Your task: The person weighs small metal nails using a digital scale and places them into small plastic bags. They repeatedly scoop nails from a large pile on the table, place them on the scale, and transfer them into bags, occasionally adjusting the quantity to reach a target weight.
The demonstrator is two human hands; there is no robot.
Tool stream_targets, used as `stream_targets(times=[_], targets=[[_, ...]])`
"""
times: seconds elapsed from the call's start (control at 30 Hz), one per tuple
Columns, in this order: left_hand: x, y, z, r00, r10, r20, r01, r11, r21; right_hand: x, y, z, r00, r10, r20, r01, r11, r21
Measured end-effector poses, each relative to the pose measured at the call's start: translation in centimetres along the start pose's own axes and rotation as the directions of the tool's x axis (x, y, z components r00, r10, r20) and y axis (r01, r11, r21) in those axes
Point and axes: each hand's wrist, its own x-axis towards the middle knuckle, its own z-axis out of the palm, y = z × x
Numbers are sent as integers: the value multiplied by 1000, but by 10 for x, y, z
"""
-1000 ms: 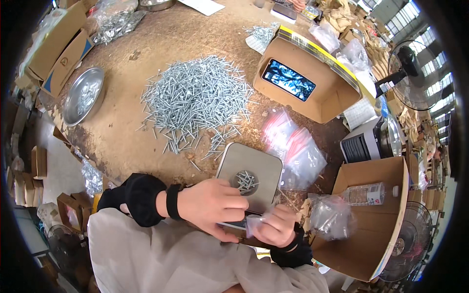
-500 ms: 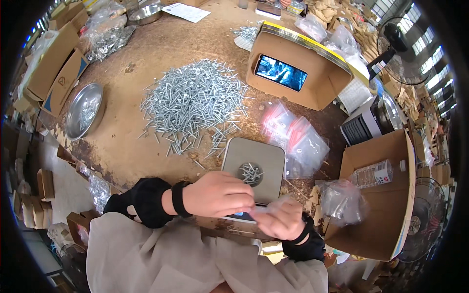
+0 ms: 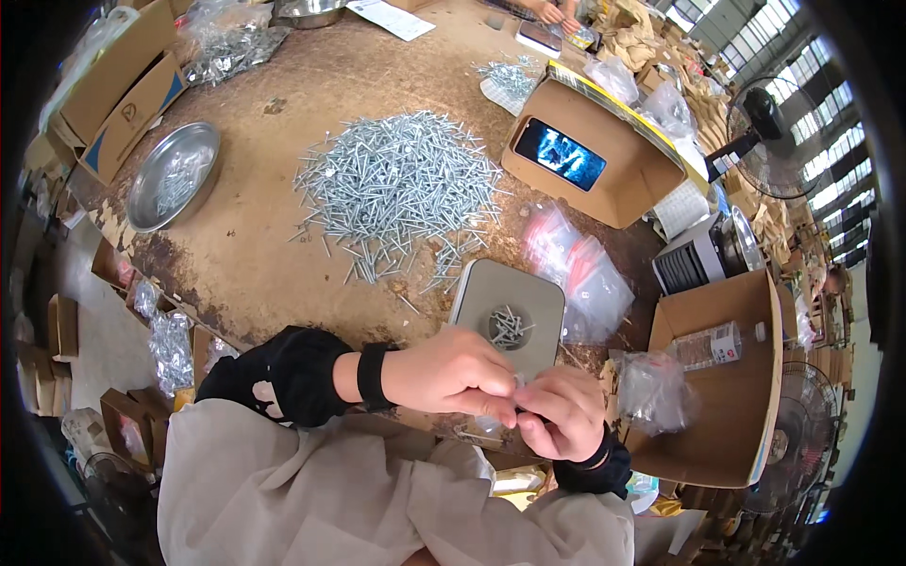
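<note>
My left hand [image 3: 458, 375] and my right hand [image 3: 563, 412] meet at the fingertips over the near edge of the table. Both are closed in a pinch on a thin clear plastic bag [image 3: 486, 426], mostly hidden by the fingers. Just beyond them is a flat weighing scale [image 3: 483, 281] with a grey top. A small round dish on it holds a few silvery screws [image 3: 510, 326]. Farther off lies a large heap of the same screws [image 3: 401, 184]. To the right of the scale, clear zip bags [image 3: 587, 274] with red edges lie in a loose stack.
A metal bowl [image 3: 206, 184] stands at left. A phone [image 3: 561, 154] leans inside an open carton [image 3: 621, 203]. At right, another carton [image 3: 722, 415] holds a plastic bottle [image 3: 710, 347] and crumpled bags [image 3: 653, 391]. A fan [image 3: 769, 132] stands beyond. Another person's hands [image 3: 555, 13] show at the far edge.
My view has shifted, so the table's things sit farther right. My right hand has closed in on my left, and their fingertips now meet at the bag.
</note>
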Motion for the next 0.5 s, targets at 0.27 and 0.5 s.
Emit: stream_targets(times=[0.27, 0.5], targets=[[-3, 6, 5, 963, -195, 188, 270, 737, -620, -5, 1, 5, 994, -111, 20, 113, 979, -168], [-5, 7, 11, 933, -292, 208, 352, 631, -691, -8, 0, 8, 990, -119, -76, 93, 953, -288]])
